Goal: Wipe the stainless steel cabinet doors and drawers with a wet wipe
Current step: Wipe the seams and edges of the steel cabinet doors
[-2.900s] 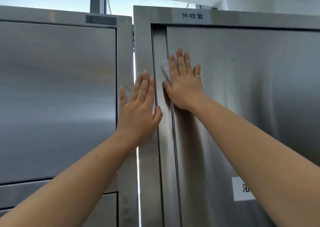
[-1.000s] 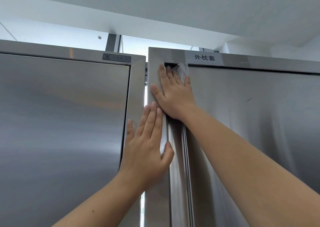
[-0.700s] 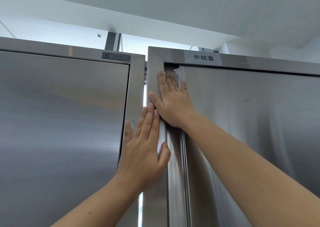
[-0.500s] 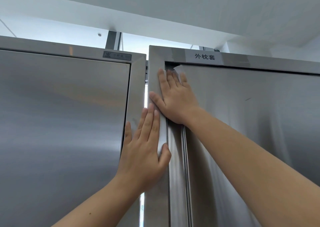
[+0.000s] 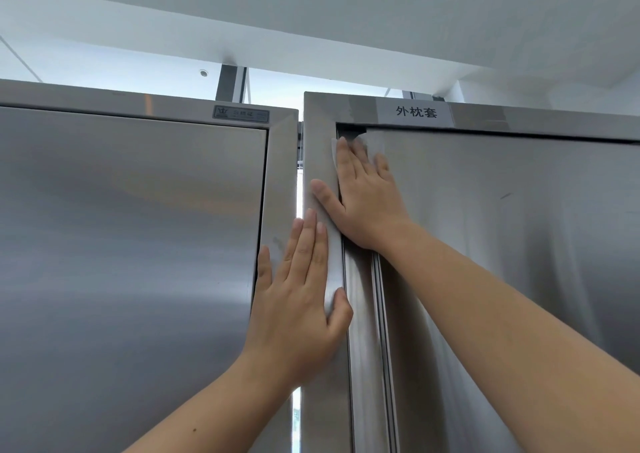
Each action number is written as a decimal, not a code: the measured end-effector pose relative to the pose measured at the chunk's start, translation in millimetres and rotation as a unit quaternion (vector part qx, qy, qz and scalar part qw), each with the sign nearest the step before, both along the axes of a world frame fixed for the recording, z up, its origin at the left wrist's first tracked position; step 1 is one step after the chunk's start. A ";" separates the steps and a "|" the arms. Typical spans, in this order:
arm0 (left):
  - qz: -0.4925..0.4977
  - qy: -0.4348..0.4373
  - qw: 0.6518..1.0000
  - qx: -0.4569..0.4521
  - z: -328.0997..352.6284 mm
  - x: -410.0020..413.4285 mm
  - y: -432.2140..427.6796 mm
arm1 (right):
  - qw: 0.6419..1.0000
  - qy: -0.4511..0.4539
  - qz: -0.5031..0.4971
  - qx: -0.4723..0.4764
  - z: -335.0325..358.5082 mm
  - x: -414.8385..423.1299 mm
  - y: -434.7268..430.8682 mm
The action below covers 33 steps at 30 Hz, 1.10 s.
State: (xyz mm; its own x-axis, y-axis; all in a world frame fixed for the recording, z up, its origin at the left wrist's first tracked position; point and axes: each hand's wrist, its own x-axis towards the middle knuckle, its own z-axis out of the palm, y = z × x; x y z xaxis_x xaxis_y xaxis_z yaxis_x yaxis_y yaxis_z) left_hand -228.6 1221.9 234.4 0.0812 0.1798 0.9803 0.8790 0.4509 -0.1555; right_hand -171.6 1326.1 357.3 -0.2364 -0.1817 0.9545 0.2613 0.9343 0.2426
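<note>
Stainless door (image 5: 519,245), upper centre: right hand (image 5: 363,196), fingers straight, presses wet wipe (image 5: 373,145) into its top corner. Left hand (image 5: 298,300) rests flat on frame (image 5: 318,141). Most panel area probably awaits wiping.

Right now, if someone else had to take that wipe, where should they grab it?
Probably the top edge, pinched from above. The wipe lies flat on the door under the right hand, and only that edge pokes out past the fingers.

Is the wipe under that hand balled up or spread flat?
Spread flat: the wet wipe lies against the cabinet door under the right hand, whose fingers are straight; its edges show past the fingertips.
</note>
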 end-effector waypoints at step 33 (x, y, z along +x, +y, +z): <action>0.028 0.032 0.999 0.006 -9.1 -1.8 -2.3 | 0.999 -0.026 -0.023 -0.030 21.7 -1.9 -4.2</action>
State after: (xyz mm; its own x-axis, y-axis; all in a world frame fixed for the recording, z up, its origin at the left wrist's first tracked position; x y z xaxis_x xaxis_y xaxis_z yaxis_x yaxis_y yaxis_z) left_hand -230.4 1219.6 225.3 0.1333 0.1739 0.9757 0.8410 0.5010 -0.2042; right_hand -173.5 1321.8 379.0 -0.2926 -0.1125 0.9496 0.2919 0.9351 0.2008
